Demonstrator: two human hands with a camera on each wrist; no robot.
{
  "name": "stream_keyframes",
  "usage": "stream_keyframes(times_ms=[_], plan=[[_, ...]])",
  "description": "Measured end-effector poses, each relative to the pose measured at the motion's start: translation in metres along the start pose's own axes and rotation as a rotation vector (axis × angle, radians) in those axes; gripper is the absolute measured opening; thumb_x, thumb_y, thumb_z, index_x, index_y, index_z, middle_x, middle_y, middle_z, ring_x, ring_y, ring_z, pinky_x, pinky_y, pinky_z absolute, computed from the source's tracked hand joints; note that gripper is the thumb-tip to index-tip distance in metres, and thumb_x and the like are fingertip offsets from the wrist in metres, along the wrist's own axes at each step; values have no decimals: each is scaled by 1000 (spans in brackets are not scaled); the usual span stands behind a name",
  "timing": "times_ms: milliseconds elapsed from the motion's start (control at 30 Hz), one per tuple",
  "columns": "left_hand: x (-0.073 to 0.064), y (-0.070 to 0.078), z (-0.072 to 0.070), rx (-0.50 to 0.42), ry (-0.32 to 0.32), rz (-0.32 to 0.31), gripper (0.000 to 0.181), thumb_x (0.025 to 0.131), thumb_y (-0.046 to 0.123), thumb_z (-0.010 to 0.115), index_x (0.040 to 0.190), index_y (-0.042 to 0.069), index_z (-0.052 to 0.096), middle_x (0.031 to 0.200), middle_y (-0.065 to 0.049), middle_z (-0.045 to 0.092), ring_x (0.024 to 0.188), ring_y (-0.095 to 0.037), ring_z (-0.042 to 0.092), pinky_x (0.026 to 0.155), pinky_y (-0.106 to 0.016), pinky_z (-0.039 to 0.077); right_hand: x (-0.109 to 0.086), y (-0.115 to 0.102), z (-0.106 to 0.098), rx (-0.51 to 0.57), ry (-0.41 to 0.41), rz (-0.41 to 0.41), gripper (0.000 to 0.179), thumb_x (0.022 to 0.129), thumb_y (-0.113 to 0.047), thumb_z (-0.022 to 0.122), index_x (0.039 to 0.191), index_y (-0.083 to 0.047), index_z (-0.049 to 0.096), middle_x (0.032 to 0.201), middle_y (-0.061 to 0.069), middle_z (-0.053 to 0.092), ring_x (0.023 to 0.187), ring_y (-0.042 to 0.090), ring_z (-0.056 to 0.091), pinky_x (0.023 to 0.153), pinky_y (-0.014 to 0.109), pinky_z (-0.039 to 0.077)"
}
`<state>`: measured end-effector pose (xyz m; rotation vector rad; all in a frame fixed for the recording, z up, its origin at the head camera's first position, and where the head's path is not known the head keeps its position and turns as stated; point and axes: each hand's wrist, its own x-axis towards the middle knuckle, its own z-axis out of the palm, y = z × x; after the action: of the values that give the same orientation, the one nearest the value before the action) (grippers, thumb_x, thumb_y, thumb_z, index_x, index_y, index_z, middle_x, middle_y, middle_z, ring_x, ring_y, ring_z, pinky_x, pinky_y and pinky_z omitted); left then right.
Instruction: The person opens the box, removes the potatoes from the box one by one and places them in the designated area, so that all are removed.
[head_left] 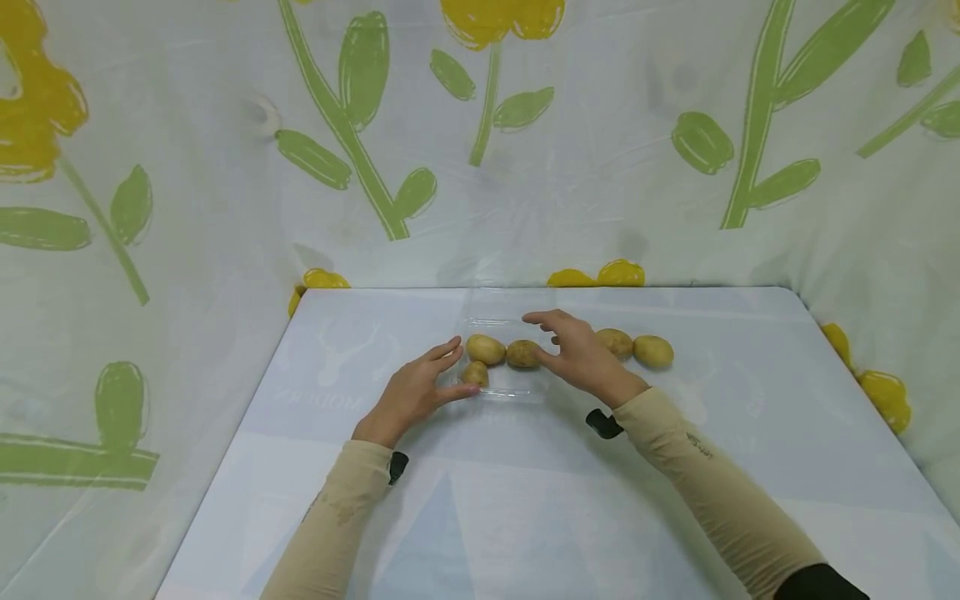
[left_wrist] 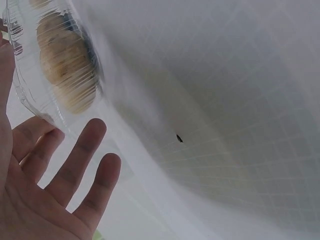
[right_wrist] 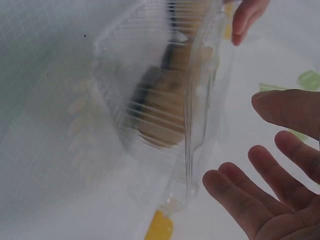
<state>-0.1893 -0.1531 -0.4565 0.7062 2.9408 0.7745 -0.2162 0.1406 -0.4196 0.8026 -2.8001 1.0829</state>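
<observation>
Three potatoes (head_left: 486, 349) lie in a clear plastic container (head_left: 510, 393) near the far side of the table. My left hand (head_left: 416, 387) is at the container's left side, thumb by the front edge and fingers spread. In the left wrist view, fingertips (left_wrist: 50, 127) of this hand touch or nearly touch the rim. To the right of the container, my right hand (head_left: 588, 354) hovers with its fingers apart and nothing held. The right wrist view shows its fingertips (right_wrist: 217, 182) beside the container wall (right_wrist: 150, 30). Behind my right hand, outside the container, are two more potatoes (head_left: 654, 352).
The white and pale-blue table (head_left: 487, 517) has its far edge against a hanging cloth (head_left: 600, 192) printed with flowers and green leaves. A faint clear plastic panel (head_left: 498, 302) rises behind the container, perhaps its lid.
</observation>
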Motion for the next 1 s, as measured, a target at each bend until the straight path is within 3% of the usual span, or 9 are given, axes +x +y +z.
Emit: stream_keyframes(times_ms=[400, 633, 1000], plan=[[0, -1, 0, -3, 2, -10, 83, 87, 57, 72, 151, 10, 48, 161, 2, 38, 141, -26, 44, 108, -49, 44, 13, 3, 20, -98, -75, 12, 44, 89, -6, 78, 131, -4, 64, 133, 15, 62, 124, 31, 59, 103, 44, 50], [-1, -1, 1, -6, 11, -2, 82, 87, 55, 74, 149, 9, 50, 160, 2, 40, 141, -26, 45, 109, -48, 43, 17, 3, 34, -161, -88, 0, 35, 89, -5, 77, 123, 0, 68, 122, 17, 65, 111, 32, 64, 98, 43, 53], [-1, 0, 2, -5, 21, 4, 81, 87, 55, 74, 148, 7, 50, 159, 1, 41, 141, -26, 45, 108, -48, 44, 17, 1, 38, -232, -132, 13, 32, 88, -4, 77, 119, 1, 70, 118, 17, 67, 113, 33, 62, 102, 45, 49]])
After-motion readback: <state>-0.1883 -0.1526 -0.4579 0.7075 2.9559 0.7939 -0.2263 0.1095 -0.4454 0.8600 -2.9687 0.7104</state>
